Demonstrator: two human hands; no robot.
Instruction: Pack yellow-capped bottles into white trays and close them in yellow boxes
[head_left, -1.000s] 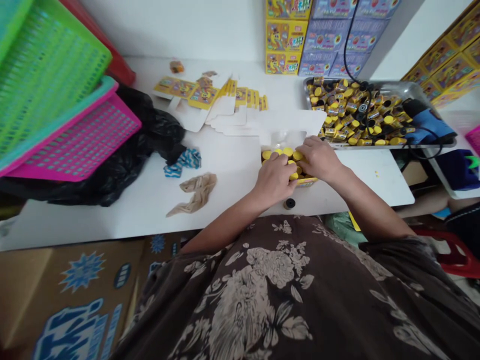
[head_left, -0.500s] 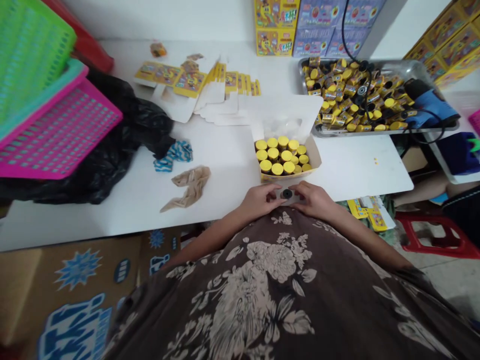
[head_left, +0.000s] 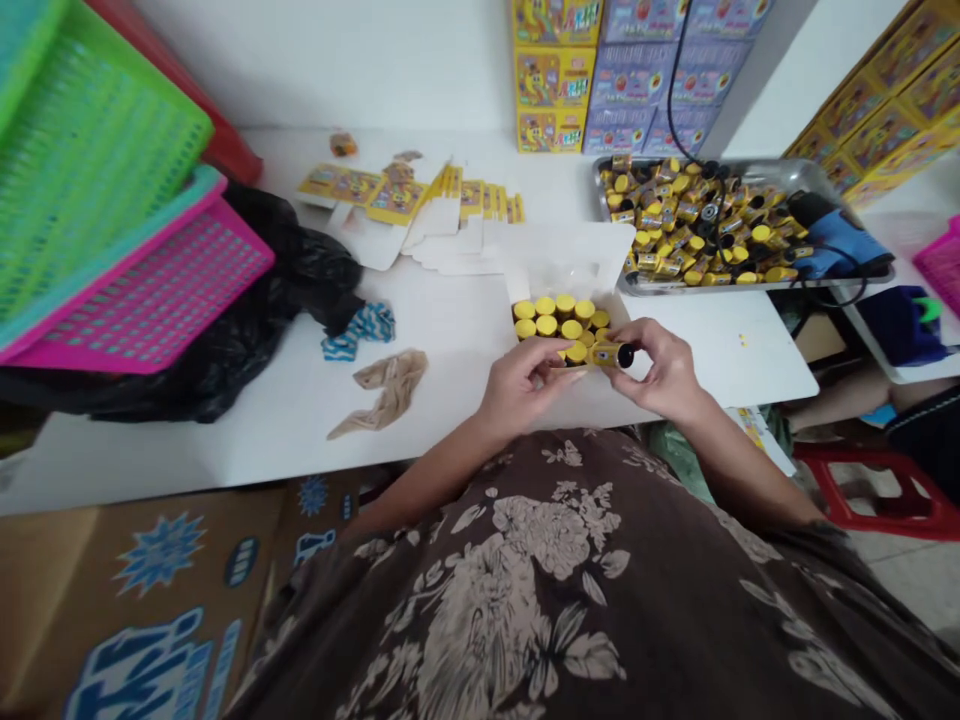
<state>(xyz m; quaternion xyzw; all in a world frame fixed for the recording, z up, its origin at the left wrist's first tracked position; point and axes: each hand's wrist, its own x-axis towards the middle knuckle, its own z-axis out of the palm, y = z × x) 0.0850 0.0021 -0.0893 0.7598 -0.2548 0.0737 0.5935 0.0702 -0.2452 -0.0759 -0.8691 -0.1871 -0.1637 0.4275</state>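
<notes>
One tub (head_left: 606,354), probably light and stiff, best held mid-barrel: right hand (head_left: 663,370) pinches it; left hand (head_left: 519,386), toward nine o'clock, grip unclear.

A jar (head_left: 610,355) is leaving the tabletop (head_left: 457,325).
The right hand (head_left: 666,372) is now holding it sideways by the box's (head_left: 616,308) front edge; the left hand (head_left: 517,385), no longer beside it, is partly covering the front row.

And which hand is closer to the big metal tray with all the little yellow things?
Right. The right hand, holding a little tube, is in front of the metal tray, toward its left end. The left hand is farther off, in front and further left.
</notes>
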